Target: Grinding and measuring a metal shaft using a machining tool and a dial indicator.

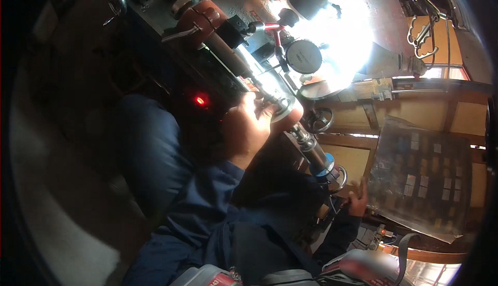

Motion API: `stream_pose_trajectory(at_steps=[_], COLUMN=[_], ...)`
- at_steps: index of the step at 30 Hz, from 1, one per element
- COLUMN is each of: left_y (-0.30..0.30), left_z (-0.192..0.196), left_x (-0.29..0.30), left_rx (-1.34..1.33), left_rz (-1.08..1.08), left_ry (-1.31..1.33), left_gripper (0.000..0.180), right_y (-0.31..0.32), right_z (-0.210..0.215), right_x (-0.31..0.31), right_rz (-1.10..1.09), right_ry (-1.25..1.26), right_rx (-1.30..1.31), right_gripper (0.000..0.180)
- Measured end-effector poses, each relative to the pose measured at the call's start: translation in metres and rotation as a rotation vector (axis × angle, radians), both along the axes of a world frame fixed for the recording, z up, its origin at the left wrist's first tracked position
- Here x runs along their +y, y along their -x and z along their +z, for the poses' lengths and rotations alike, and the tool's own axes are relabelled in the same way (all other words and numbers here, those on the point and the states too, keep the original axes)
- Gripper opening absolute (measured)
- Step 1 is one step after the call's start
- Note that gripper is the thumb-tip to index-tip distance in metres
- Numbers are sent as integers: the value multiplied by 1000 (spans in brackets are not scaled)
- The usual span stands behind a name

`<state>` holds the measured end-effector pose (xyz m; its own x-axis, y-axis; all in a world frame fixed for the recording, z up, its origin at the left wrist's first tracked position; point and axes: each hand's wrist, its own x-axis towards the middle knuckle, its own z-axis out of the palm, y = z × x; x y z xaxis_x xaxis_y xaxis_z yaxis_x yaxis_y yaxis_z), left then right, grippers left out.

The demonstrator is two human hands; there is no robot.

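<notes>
The left hand [248, 130] has its fingers [267, 110] curled around a steel shaft [290, 117] lying along the machine bed [228, 52], under a dial gauge [303, 56]. The shaft looks heavy, rigid and slick; best gripped mid-length. The right hand [358, 200] rests by its far end, grip unclear.

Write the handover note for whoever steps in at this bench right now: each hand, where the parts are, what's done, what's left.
Left hand: closed around the metal shaft held in the machine, at a round flange near its middle.
Right hand: low beside the shaft's near end, by a blue-banded collar; its grip is mostly hidden by the sleeve.
Dial gauge: on a red-jointed stand above the shaft, in strong lamp glare; reading not legible.
Small handwheel: right of the shaft, untouched.
Parts tray: at right, filled with rows of small pieces.
Done: shaft is mounted, gauge set up over it.
Left: hands are not yet off the shaft; check the gauge.
</notes>
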<state>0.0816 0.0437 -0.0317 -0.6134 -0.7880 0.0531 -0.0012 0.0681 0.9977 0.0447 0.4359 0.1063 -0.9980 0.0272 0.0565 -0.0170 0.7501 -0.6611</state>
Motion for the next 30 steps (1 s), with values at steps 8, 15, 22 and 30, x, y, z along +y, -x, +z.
stream_pose_trajectory(at_steps=[8, 15, 22, 30], left_y=[-14, -17, -9, -7], left_z=[27, 19, 18, 5], left_x=[-5, -15, -16, -15], left_rx=[-4, 224, 318, 293], left_rz=[-24, 30, 101, 141], left_ry=[9, -201, -385, -406], left_gripper=[39, 28, 18, 19], right_y=[9, 20, 123, 115], right_z=[-56, -63, -167, -154], right_x=[90, 62, -281, -267], right_rz=[182, 125, 1173, 1113], right_ry=[-116, 334, -404, -429], right_rx=[-139, -236, -203, -245], right_gripper=[31, 27, 37, 33])
